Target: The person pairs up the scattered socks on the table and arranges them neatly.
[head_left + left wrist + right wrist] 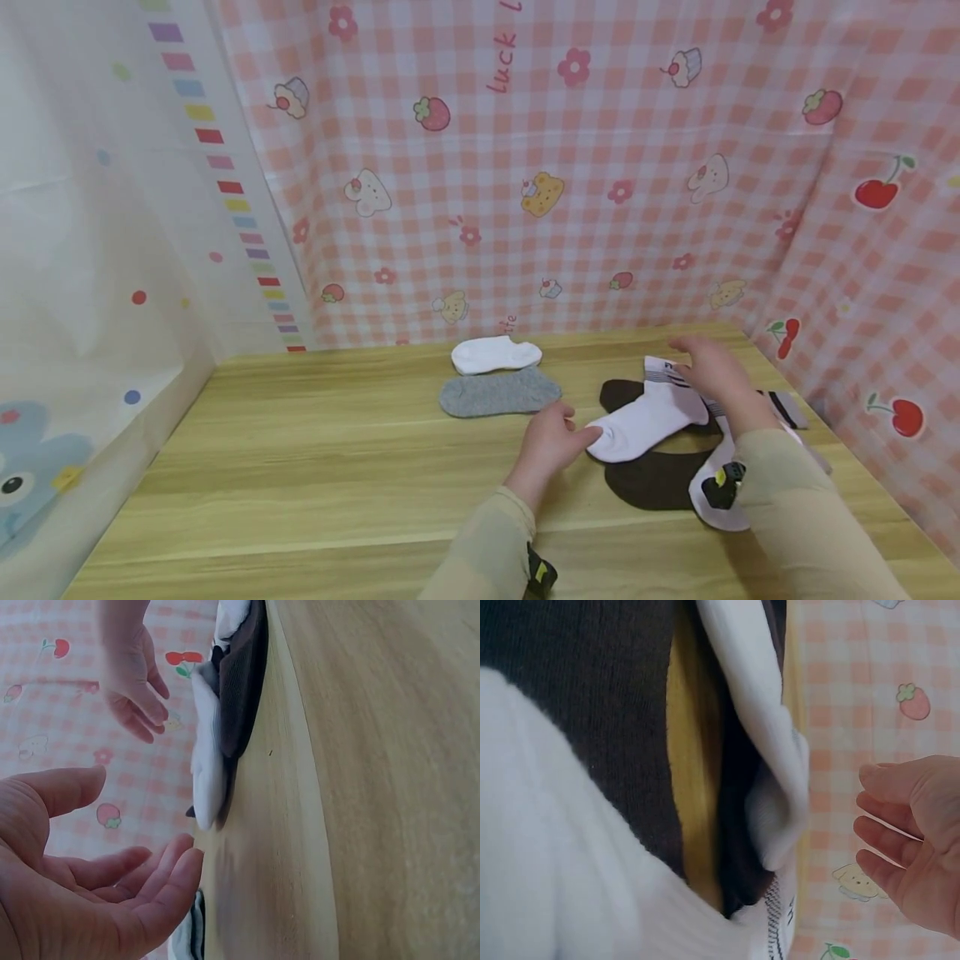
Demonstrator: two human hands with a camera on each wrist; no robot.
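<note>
My left hand [549, 442] hovers by the toe of a white sock [637, 427]. In the left wrist view its fingers [161, 896] are loosely bent, thumb apart, with nothing between them. Over the striped cuff of that sock is my right hand [716, 375]; the right wrist view shows it relaxed and holding nothing. Beneath the white sock lie dark brown socks [656, 482]. Another white sock [731, 492] lies to the right, partly hidden by my right forearm. The socks overlap in a loose pile.
A white ankle sock [491, 356] and a grey ankle sock [498, 393] lie flat side by side at the back middle of the wooden table [322, 475]. A striped cuff [787, 410] pokes out at the pile's right. Patterned cloth [480, 167] hangs behind and at both sides.
</note>
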